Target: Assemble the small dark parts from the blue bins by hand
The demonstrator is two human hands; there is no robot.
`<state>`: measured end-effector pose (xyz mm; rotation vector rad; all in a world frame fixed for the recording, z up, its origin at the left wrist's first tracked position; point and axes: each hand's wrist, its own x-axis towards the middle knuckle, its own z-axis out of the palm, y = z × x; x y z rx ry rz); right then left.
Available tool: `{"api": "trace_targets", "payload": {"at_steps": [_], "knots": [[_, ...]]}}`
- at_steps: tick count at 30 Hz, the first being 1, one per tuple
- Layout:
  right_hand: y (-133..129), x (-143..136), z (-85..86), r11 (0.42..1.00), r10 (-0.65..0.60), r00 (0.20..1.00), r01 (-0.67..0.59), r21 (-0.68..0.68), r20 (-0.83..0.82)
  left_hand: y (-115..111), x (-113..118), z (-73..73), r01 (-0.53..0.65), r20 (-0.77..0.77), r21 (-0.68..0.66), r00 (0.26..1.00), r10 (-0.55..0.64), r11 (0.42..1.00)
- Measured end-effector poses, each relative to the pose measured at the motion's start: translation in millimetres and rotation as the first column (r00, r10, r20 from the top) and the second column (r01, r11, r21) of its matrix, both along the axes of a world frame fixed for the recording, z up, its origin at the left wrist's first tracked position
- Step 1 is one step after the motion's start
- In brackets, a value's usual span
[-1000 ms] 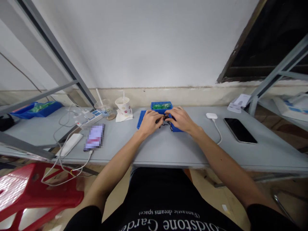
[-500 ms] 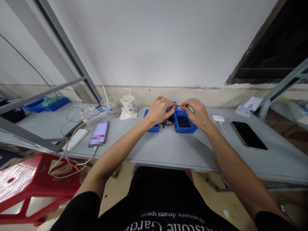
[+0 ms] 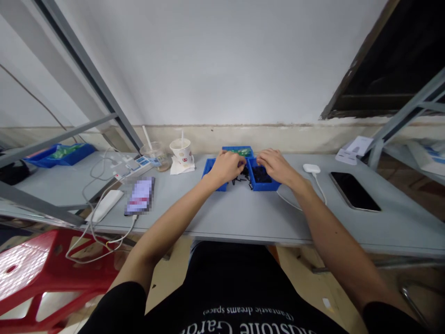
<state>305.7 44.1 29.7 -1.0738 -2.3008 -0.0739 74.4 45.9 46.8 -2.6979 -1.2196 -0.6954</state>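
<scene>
My left hand point(image 3: 227, 166) is over the left blue bin point(image 3: 221, 188) and the loose pile of small black screw-like pieces point(image 3: 239, 178). Its thumb and fingertips are pressed together; whatever they hold is hidden. Bent down at the rim of the right blue bin point(image 3: 266, 187), my right hand point(image 3: 276, 166) has its curled fingertips close above the small dark parts point(image 3: 260, 174) inside. What those fingers grip, if anything, cannot be made out. Behind both hands stands a third blue bin point(image 3: 227, 149) with green packets point(image 3: 243, 152) in it.
A paper cup point(image 3: 182, 153) and a plastic cup point(image 3: 160, 160) with straws stand left, beside a power strip point(image 3: 134, 168). A phone point(image 3: 141, 195) on a cable and a white power bank point(image 3: 106, 204) lie nearer. On the right are a white earbud case point(image 3: 311, 169) and a black phone point(image 3: 354, 191).
My hands have moved apart and lower from where they met around a thin black piece. My right hand is now down at the right bin, and the back bin shows more.
</scene>
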Motion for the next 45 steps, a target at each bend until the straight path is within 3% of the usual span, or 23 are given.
{"api": "trace_targets", "payload": {"at_steps": [5, 10, 19, 23, 27, 30, 33, 38, 45], "knots": [[10, 15, -10.4, 0.994, -0.104, 0.993, 0.102, 0.031, 0.062, 9, 3, -18.8, 0.000, -0.240, -0.076, 0.971, -0.019, 0.997], [13, 19, -14.0, 0.984, -0.157, 0.985, 0.150, 0.101, 0.068, 4, 22, -17.4, -0.001, -0.448, -0.079, 0.893, -0.035, 0.997], [5, 6, -11.5, 0.987, -0.109, 0.991, 0.098, 0.125, 0.078, 1, 37, -14.5, -0.038, -0.501, -0.129, 0.865, -0.032, 0.991], [-3, -7, -9.9, 0.991, -0.050, 0.997, 0.043, 0.125, 0.053, 4, 28, -14.8, -0.015, -0.393, -0.108, 0.919, -0.029, 0.994], [-9, -18, -9.7, 0.993, 0.017, 0.998, -0.024, 0.118, 0.058, 5, 9, -14.8, 0.095, -0.046, -0.138, 0.994, -0.103, 0.986], [-13, -24, -9.6, 0.992, 0.059, 0.997, -0.064, 0.105, 0.050, -1, -5, -13.4, 0.226, 0.281, -0.153, 0.943, -0.177, 0.962], [-16, -29, -7.7, 0.989, 0.103, 0.994, -0.099, 0.108, -0.038, -8, -12, -11.8, 0.269, 0.442, -0.136, 0.878, -0.185, 0.953], [-20, -33, -4.8, 0.984, 0.142, 0.979, -0.124, 0.128, -0.143, -11, -16, -16.6, 0.255, 0.482, -0.041, 0.852, -0.204, 0.966], [-14, -35, -15.6, 0.976, 0.138, 0.989, -0.128, 0.177, -0.045, -11, -25, -27.1, 0.160, 0.285, 0.136, 0.939, -0.193, 0.978]]}}
